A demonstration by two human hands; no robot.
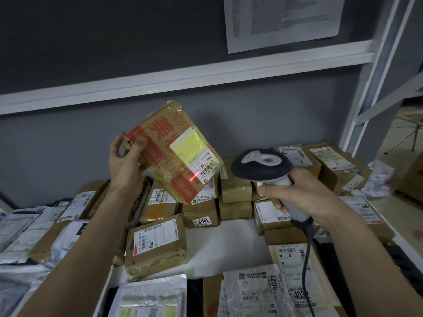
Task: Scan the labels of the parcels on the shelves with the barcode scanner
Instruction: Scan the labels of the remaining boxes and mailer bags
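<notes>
Parcel, brown taped cardboard box with red print | gripped tilted above the shelf in my left hand | right hand clasps grey corded barcode scanner | risk: red beam sits left of the barcode, glossy wrap glare, misread.

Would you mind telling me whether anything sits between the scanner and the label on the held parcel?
Nothing visible does. The scanner in the right hand faces the parcel held up by the left hand; its red line lands just left of the label.
</notes>
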